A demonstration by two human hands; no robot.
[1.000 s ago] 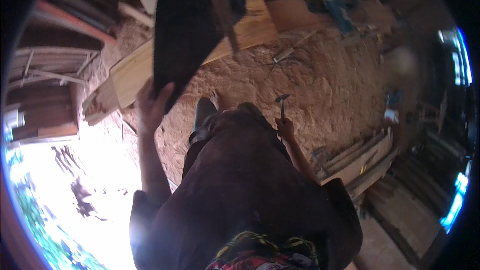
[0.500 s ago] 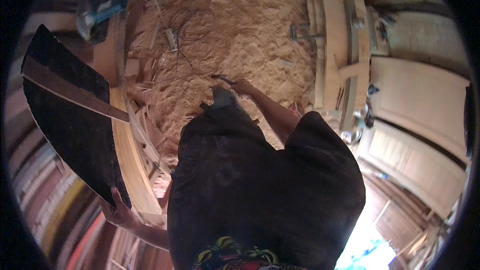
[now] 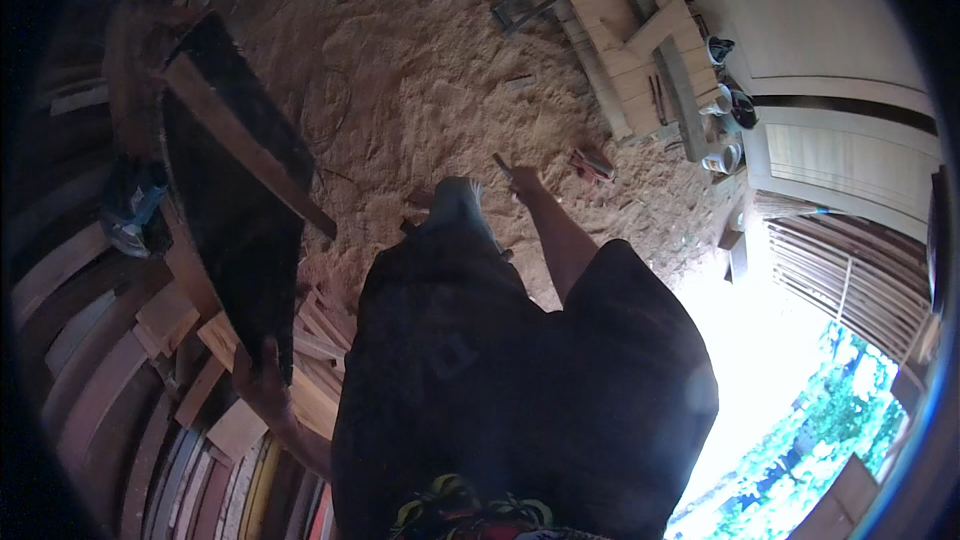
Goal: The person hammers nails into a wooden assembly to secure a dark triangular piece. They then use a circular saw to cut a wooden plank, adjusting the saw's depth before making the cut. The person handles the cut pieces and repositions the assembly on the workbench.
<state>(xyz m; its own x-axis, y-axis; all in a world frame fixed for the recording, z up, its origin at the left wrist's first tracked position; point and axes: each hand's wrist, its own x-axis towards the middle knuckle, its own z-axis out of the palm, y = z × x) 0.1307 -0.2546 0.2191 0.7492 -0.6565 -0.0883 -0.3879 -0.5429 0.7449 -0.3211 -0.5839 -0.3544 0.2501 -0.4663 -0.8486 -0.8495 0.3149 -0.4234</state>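
One dark panel, left of frame | its lower end gripped by left hand | brown strip lying across it | right hand closed round a slim tool, frame centre | step: seemingly carrying the panel | next move likely calls for steady support

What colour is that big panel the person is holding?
The panel is black, with a brown strip across it; the head view shows it best.
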